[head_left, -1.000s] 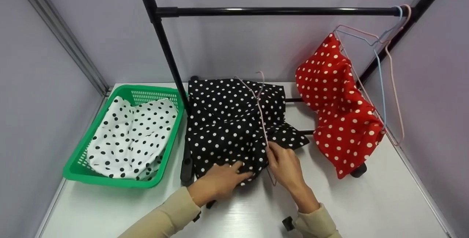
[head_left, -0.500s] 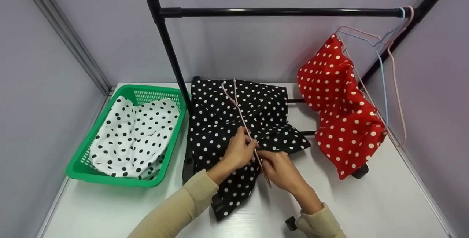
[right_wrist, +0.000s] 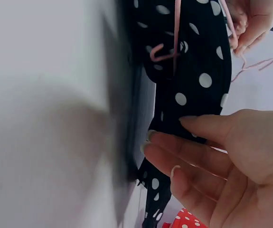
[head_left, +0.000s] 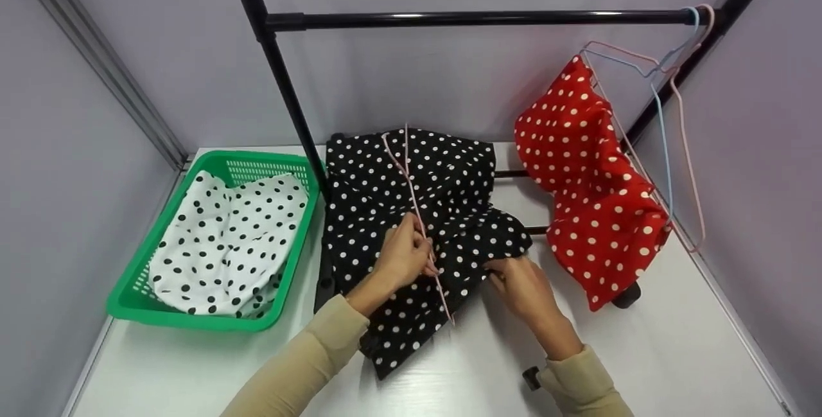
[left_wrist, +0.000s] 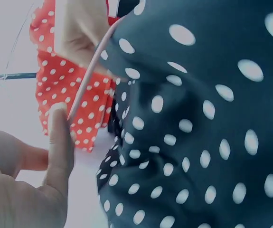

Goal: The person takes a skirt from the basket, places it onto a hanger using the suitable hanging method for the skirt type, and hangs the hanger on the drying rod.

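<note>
A black cloth with white dots (head_left: 359, 211) lies rumpled below the rack, one corner pointing toward me. My left hand (head_left: 401, 256) holds a pink wire hanger (head_left: 413, 193) upright on edge over the middle of that cloth; the hanger's hook end points to the back wall. To its right, my right hand (head_left: 523, 288) pinches the cloth's near right edge. In the right wrist view the thumb lies on top of the black fabric (right_wrist: 205, 83) with fingers beneath it. The left wrist view shows the pink wire (left_wrist: 86, 78) by the left fingertips.
A green basket (head_left: 122, 298) with a white black-dotted cloth (head_left: 234, 237) stands at left. The black rack's bar (head_left: 449, 19) spans the back. At its right end hang a blue hanger (head_left: 661, 121), a pink hanger (head_left: 688, 147) and a red dotted cloth (head_left: 597, 211).
My left hand has moved from the cloth's near side to the hanger, which has shifted left. My right hand has let go of the hanger and moved right to the cloth's edge.
</note>
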A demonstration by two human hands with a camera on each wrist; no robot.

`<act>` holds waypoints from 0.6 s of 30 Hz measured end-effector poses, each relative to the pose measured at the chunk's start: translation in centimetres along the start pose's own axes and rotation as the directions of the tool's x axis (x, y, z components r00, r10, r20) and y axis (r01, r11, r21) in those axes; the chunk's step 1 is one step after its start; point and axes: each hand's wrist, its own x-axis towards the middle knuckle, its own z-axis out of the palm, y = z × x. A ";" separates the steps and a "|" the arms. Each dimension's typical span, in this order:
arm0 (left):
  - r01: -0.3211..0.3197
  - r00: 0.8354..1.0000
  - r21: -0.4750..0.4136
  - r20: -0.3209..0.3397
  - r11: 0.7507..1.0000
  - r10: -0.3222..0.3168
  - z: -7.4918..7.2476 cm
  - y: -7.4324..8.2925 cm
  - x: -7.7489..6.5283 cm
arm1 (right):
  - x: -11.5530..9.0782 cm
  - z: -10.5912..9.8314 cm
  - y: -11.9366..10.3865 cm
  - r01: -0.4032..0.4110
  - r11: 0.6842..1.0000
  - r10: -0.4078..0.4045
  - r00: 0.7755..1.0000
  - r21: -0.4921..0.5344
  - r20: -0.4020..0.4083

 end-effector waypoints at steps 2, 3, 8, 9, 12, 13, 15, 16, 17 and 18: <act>-0.013 1.000 0.042 0.000 0.999 0.013 -0.4 0.4 0.1 | 0.2 -0.1 0.0 -0.019 1.000 0.018 0.999 -0.014 -0.028; -0.014 1.000 0.069 -0.003 0.998 0.014 -0.6 0.5 0.1 | 0.3 -0.1 0.0 -0.039 0.999 0.038 0.999 -0.023 -0.036; 0.024 1.000 0.115 -0.022 0.993 -0.022 -1.3 0.7 0.1 | 0.4 -0.3 0.1 -0.162 0.984 0.157 0.985 -0.073 -0.069; 0.027 0.999 0.114 -0.026 0.993 -0.024 -1.3 0.7 0.1 | 0.4 -0.3 0.2 -0.176 0.981 0.171 0.983 -0.081 -0.069; 0.018 0.999 0.103 -0.031 0.995 -0.015 -1.3 0.6 0.1 | 0.2 -0.1 0.3 -0.163 0.982 0.158 0.986 -0.099 -0.062; 0.008 0.999 0.102 -0.034 0.995 -0.004 -1.2 0.6 0.2 | 0.1 -0.1 0.3 -0.139 0.985 0.135 0.990 -0.105 -0.048; -0.007 0.999 0.108 -0.039 0.994 0.011 -1.0 0.5 0.2 | -0.3 0.1 0.1 -0.067 0.991 0.067 0.998 -0.116 -0.002; -0.010 0.999 0.113 -0.038 0.994 0.014 -0.8 0.5 0.2 | -0.5 0.1 -0.1 -0.023 0.993 0.027 0.999 -0.116 0.034; -0.016 0.999 0.105 -0.035 0.994 0.019 -0.7 0.4 0.2 | -0.8 0.2 -0.2 0.025 0.994 -0.017 0.997 -0.110 0.073; -0.016 0.999 0.095 -0.034 0.995 0.020 -0.6 0.4 0.2 | -1.0 0.2 -0.5 0.070 0.993 -0.058 0.991 -0.097 0.117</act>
